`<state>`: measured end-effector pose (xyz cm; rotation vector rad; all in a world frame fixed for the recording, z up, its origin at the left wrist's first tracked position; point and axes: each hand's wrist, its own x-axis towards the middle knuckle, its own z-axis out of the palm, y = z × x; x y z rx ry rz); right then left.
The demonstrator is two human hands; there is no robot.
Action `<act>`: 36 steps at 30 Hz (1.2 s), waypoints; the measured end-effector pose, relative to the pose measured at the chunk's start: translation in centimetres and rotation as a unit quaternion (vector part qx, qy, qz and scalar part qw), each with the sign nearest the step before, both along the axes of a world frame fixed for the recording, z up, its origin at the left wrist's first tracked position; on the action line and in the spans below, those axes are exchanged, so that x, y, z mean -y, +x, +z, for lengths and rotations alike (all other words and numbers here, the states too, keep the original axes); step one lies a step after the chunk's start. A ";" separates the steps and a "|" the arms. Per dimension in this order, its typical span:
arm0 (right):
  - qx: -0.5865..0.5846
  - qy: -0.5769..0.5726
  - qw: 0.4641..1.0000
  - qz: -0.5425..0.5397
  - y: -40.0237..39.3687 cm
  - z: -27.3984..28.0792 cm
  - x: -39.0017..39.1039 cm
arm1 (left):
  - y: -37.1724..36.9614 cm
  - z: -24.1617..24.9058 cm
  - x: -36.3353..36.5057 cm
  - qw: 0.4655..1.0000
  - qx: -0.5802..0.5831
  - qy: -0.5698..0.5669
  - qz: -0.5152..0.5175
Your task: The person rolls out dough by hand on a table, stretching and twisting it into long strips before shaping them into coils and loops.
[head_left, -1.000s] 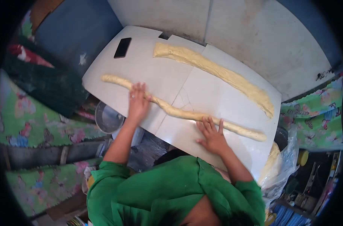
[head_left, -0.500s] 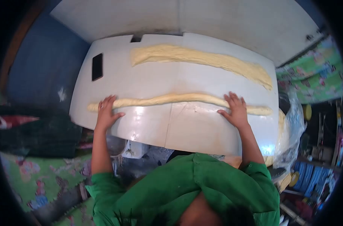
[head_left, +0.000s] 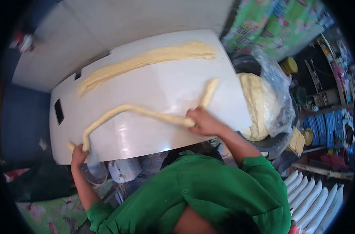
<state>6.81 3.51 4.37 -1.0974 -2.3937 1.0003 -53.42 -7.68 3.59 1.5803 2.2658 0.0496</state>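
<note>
A long rope of dough (head_left: 126, 107) bends in an arch across the white table (head_left: 154, 84). Near the table's front left corner, my left hand (head_left: 80, 153) is closed around the rope close to one end, and a short stub sticks out beyond it. My right hand (head_left: 204, 121) grips the rope toward its other end, at the right front of the table. Past that fist a straight length of dough points away from me. Behind the rope, a wide flat strip of dough (head_left: 146, 58) lies along the back of the table.
A black phone (head_left: 59, 111) lies at the table's left edge. Right of the table stands a dark tub with a large mass of dough (head_left: 255, 105) partly under clear plastic (head_left: 275, 85). Several long white pieces (head_left: 316, 202) lie in a row at lower right.
Both hands went from lying flat on the straight rope to gripping it, and have drawn nearer my body, bending the rope. The view has turned to the right.
</note>
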 end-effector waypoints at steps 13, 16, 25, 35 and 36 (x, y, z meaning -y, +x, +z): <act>-0.283 -0.164 0.936 0.133 32.4 5.0 11.0 | 63.9 11.7 -8.4 0.615 0.433 -0.238 -0.615; -0.163 -0.039 0.983 -0.074 44.3 9.0 13.2 | 77.5 13.5 -11.3 0.583 0.404 -0.259 -0.656; 0.231 0.235 0.742 -0.584 67.0 13.4 14.6 | 106.7 10.2 -11.8 0.669 0.040 0.354 -0.652; -0.114 -0.107 0.902 -0.403 53.7 -3.3 12.9 | 83.6 -2.1 -10.8 0.724 0.289 -0.041 -0.624; -0.128 -0.138 0.908 -0.374 50.5 -3.3 11.9 | 80.0 -2.5 -10.6 0.742 0.327 -0.009 -0.585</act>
